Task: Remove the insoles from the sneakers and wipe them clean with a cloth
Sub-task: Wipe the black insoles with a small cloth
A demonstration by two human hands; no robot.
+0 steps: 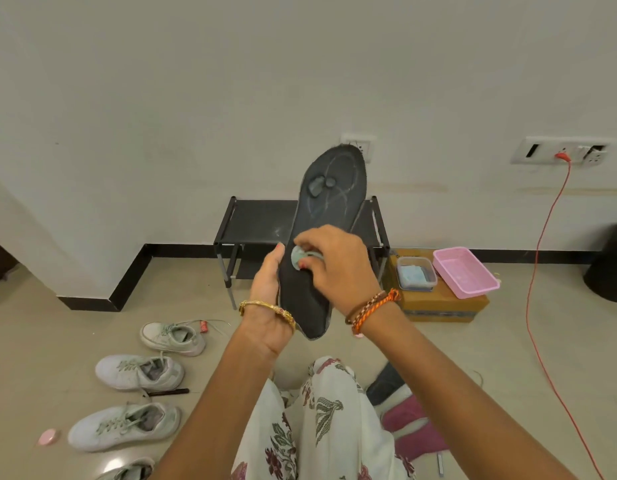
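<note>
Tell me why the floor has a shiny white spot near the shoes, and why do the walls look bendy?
In the head view, the white spot on the floor is glare from a light bouncing off shiny tiles beside the sneakers. The bendy skirting line comes from the wide-angle lens, which curves things near the edges. The insole in the middle looks sharp, with soft, even light and only faint shadows.

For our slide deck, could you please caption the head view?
Left hand holds a dark insole upright while the right hand wipes it with a cloth.

Four white sneakers (173, 337), one dark insole (326, 216), one cloth (297, 258), two hands.
</note>
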